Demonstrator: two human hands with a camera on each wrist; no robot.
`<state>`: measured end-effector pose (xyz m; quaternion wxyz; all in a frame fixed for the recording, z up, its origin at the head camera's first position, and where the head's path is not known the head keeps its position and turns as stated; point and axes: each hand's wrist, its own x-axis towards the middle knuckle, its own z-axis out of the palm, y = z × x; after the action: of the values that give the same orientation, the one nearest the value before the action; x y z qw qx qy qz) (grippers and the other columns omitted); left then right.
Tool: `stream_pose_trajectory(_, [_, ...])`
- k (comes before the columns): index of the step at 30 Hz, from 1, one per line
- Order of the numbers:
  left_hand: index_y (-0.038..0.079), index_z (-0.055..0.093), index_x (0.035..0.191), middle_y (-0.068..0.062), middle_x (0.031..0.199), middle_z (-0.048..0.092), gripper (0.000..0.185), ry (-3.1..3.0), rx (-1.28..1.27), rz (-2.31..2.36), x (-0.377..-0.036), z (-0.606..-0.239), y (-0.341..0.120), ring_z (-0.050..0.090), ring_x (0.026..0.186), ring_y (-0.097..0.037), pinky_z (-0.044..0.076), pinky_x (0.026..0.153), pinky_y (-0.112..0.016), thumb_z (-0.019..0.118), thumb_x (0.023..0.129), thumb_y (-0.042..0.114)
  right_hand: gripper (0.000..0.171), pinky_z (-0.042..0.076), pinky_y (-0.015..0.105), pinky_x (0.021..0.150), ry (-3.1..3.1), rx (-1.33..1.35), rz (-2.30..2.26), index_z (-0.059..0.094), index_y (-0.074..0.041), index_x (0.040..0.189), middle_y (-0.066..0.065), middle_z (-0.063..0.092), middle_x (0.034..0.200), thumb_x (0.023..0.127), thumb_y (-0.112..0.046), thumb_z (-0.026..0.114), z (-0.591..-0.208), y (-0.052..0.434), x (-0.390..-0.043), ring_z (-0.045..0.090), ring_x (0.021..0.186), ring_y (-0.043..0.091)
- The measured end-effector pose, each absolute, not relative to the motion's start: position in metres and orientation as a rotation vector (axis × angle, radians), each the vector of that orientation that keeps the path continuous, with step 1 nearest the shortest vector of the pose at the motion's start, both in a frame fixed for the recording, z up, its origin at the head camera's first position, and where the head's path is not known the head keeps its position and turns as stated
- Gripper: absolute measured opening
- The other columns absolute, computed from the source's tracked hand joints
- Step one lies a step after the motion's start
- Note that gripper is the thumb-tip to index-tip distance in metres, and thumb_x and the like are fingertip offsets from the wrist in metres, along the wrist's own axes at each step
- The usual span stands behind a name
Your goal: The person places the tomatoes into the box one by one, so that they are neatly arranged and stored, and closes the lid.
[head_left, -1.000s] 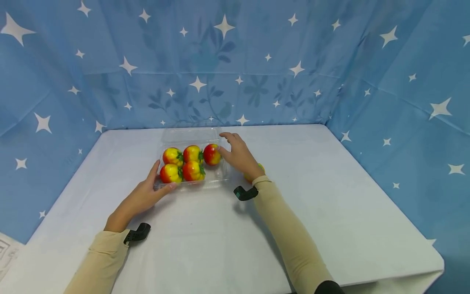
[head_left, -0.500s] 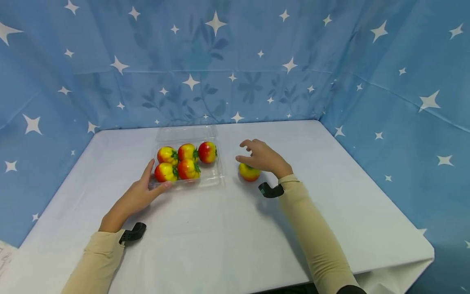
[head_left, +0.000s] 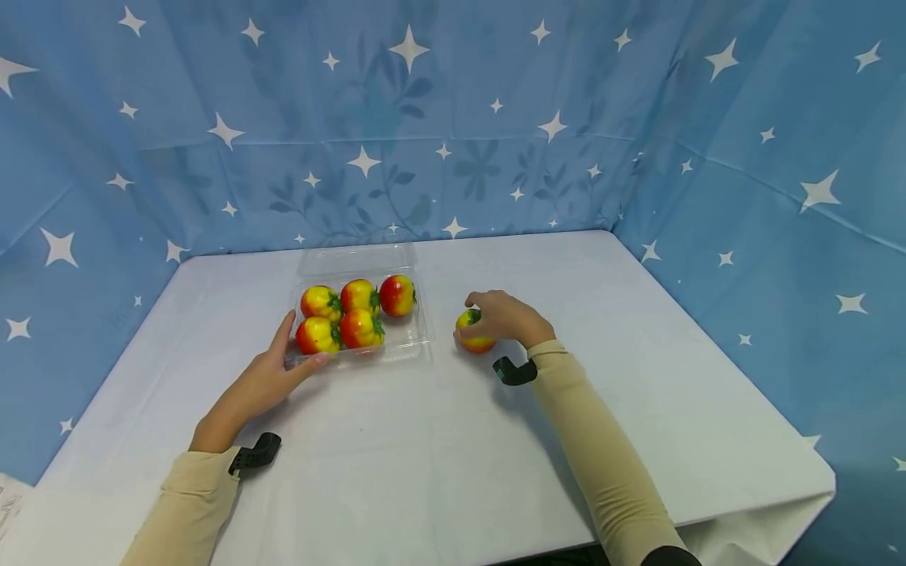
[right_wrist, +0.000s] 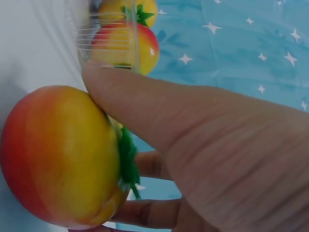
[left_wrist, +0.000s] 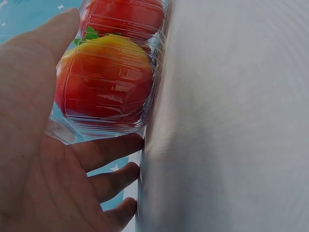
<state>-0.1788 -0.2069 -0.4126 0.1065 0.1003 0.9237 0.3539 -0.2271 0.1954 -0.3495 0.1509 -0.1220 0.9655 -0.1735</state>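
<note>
A clear plastic clamshell box [head_left: 409, 336] lies on the table with its lid [head_left: 357, 258] folded back, away from me. Several glossy red-and-yellow fruits [head_left: 397, 296] with leafy green tops sit in it, leaving its front right part bare. My left hand [head_left: 265, 377] rests at the box's front left corner, thumb along the front wall, fingers fairly straight and spread by the left side. To the right of the box, one more such fruit [right_wrist: 63, 159] is on the table. My right hand [head_left: 508, 318] reaches round it, thumb [right_wrist: 130, 96] on one side and fingers on the other.
The table [head_left: 396, 472] has a white cloth that hangs over its front right edge. Blue star-patterned curtains [head_left: 382, 118] stand behind it and on both sides. A dark device is strapped to each wrist.
My right hand has drawn back from the box, moved right, and come down round the loose fruit. The left hand stays at the box corner. The head view has shifted slightly.
</note>
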Motion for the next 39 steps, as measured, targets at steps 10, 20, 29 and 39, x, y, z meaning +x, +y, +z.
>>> stream_pose_trajectory(10, [0.011,-0.016,0.17,-0.039,0.165,0.028,0.114,2.725,0.318,1.05,-0.178,-0.413,-0.208,0.035,0.147,-0.06,0.031,0.115,-0.073,0.058,0.103,0.067,0.057,0.051,0.052,0.106,2.738,-0.434,-0.595,0.063,-0.006,0.144,0.013,0.064,0.137,0.097,-0.036,0.076,-0.348,0.2,-0.232,0.056,0.121,0.032])
stream_pose_trajectory(20, [0.01,-0.015,0.17,-0.039,0.167,0.021,0.114,2.736,0.325,1.048,-0.179,-0.412,-0.208,0.03,0.149,-0.061,0.028,0.116,-0.075,0.058,0.103,0.067,0.055,0.054,0.047,0.096,2.81,-0.678,-0.905,0.061,-0.011,0.152,0.018,0.059,0.134,0.099,-0.021,0.073,-0.34,0.201,-0.234,0.057,0.113,0.033])
stream_pose_trajectory(29, [0.01,-0.015,0.17,-0.039,0.167,0.022,0.115,2.741,0.325,1.036,-0.18,-0.414,-0.208,0.031,0.149,-0.061,0.03,0.115,-0.075,0.058,0.103,0.067,0.052,0.055,0.047,0.101,2.733,-0.792,-1.341,0.061,-0.008,0.148,0.011,0.059,0.143,0.1,-0.02,0.078,-0.343,0.188,-0.235,0.057,0.124,0.033])
stream_pose_trajectory(39, [0.01,-0.017,0.17,-0.039,0.168,0.019,0.116,2.732,0.313,1.029,-0.18,-0.413,-0.208,0.03,0.149,-0.062,0.03,0.114,-0.076,0.059,0.103,0.067,0.05,0.059,0.042,0.1,2.543,-0.712,-1.7,0.051,-0.006,0.141,0.015,0.054,0.138,0.1,-0.015,0.077,-0.352,0.16,-0.231,0.067,0.122,0.035])
